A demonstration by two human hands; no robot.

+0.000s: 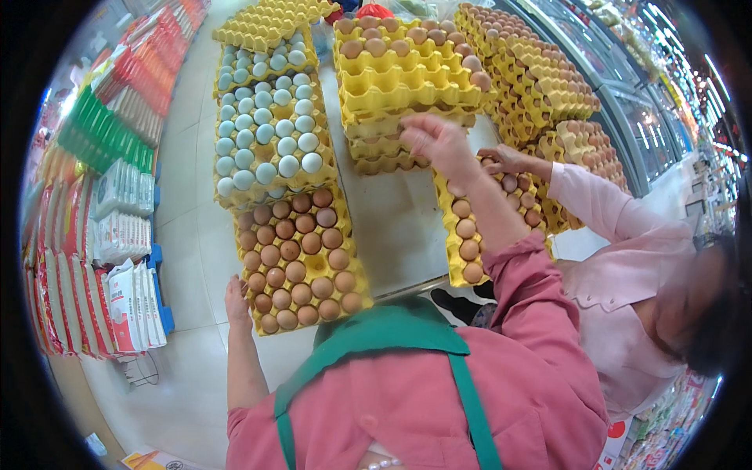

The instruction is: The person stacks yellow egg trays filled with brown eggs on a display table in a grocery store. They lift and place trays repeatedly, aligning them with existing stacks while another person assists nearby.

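Observation:
Against the left edge of a yellow egg tray [317,264] full of brown eggs, apart from one bare cup, is my left hand [237,301]. Whether its fingers grip the tray is unclear. My right hand [432,144], blurred and with bent fingers, is in front of a tall stack of yellow trays [405,88]; I cannot make out anything in it. Brown eggs sit around the top of that stack. Under my right forearm, another tray [455,249] holds brown eggs, and a co-worker's hand [502,158] reaches over its far end.
Trays of pale blue-green eggs [264,132] stand behind the near left tray, with yellow trays [273,20] on top at the back. More stacked brown eggs [543,76] line the right side, beside glass-fronted cabinets [634,117]. Packaged goods [126,229] fill the left shelf.

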